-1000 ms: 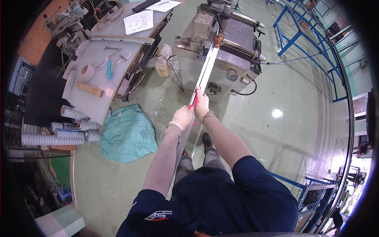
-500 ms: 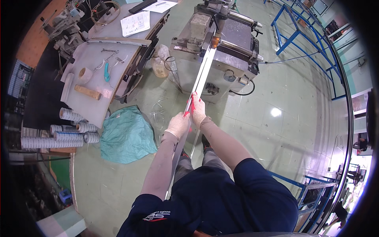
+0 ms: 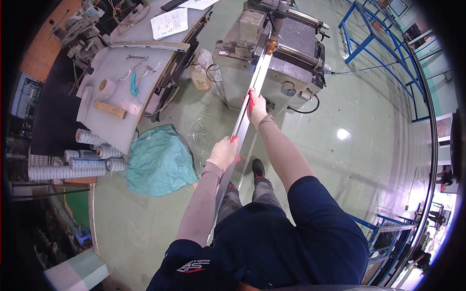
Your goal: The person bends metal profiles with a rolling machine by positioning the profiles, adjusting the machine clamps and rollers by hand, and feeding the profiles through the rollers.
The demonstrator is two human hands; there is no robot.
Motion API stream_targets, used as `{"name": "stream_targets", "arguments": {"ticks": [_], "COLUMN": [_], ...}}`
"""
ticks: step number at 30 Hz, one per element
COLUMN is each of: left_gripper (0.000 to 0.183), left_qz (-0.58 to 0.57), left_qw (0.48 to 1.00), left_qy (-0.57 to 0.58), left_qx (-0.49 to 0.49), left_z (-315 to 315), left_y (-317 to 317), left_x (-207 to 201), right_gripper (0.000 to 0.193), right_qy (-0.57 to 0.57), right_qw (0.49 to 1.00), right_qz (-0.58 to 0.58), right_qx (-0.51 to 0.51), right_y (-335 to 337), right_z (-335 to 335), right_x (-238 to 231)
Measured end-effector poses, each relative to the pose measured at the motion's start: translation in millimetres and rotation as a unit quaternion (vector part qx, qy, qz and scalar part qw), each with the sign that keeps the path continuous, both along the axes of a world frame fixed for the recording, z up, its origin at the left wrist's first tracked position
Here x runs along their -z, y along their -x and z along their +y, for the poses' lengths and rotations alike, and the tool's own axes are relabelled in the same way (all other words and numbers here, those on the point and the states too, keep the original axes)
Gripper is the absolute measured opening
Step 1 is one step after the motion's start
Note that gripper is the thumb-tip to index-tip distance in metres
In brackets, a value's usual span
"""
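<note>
A long silvery-white profile strip [image 3: 241, 122] runs from the roller machine [image 3: 286, 72] back toward my body. My left hand [image 3: 224, 153], in a white glove with red fingertips, is closed round the strip nearer to me. Farther along, close to the machine's front, my right hand [image 3: 256, 106] wears the same kind of glove and grips the strip's right side. The strip's far end goes in among the metal rollers, beside a small orange-lit spot. The near end passes under my left forearm and is partly hidden.
On the left, a work table [image 3: 104, 128] bears a wrench [image 3: 137, 57], a teal-handled tool [image 3: 134, 85], a tape roll [image 3: 106, 89], a wooden block [image 3: 109, 109] and papers [image 3: 169, 23]. Below lie a green sack [image 3: 160, 160] and several wrapped rolls [image 3: 65, 172]. Blue metal frames [image 3: 358, 48] stand right.
My right hand has slid forward along the strip toward the machine, while my left hand stays near its place. The hands are now farther apart. The view has shifted slightly.
</note>
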State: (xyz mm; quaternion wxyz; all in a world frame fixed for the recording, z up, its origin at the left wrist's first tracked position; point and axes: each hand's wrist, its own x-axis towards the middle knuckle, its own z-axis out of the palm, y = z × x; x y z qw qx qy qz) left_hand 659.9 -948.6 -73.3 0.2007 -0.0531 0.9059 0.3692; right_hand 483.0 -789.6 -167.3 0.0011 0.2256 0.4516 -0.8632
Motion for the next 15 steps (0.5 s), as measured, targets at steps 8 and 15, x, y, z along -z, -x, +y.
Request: {"name": "stream_targets", "arguments": {"ticks": [8,15], "left_gripper": [0.049,0.049], "left_qz": [-0.005,0.011], "left_qw": [1.0,1.0], "left_qy": [-0.012,-0.021], "left_qx": [0.01,0.002], "left_z": [-1,-10], "left_y": [-10,-23], "left_x": [-4,6], "right_gripper": [0.03,0.03], "right_qy": [-0.018,-0.019], "right_qw": [0.999,0.999], "right_qz": [-0.004,-0.004], "right_qx": [0.028,0.027], "right_y": [-5,-16], "right_z": [-1,-12], "right_x": [13,10]}}
